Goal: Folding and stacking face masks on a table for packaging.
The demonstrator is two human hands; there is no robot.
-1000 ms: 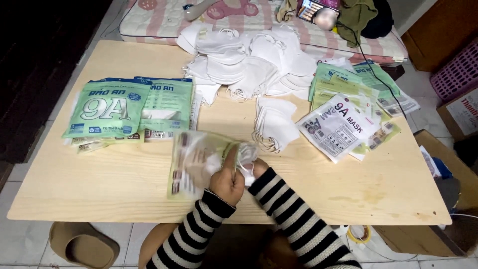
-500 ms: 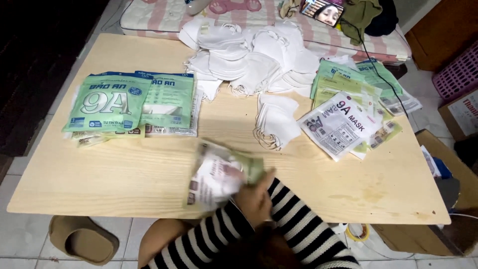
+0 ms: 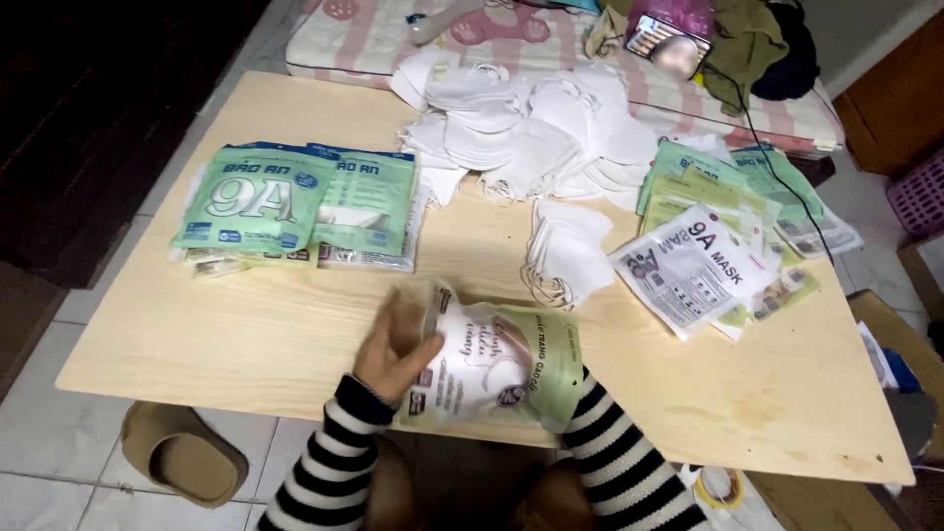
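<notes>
A clear and pale green mask packet [image 3: 497, 362] with white masks inside is held upright over the near edge of the wooden table [image 3: 246, 324]. My left hand [image 3: 391, 346] grips its left side, fingers blurred. My right hand is hidden behind the packet; only its striped sleeve [image 3: 615, 442] shows at the packet's lower right corner. A small stack of loose white masks [image 3: 568, 251] lies just beyond the packet.
A stack of filled green packets [image 3: 295, 205] lies at the left. A big heap of white masks [image 3: 521, 128] fills the far middle. Empty packets [image 3: 718, 246] are piled at the right. A slipper [image 3: 182, 454] is on the tiled floor; a mattress [image 3: 551, 39] lies beyond the table.
The packet, flat on the table a second ago with both hands at its opening, has been lifted and turned upright toward me. My left hand now grips its side.
</notes>
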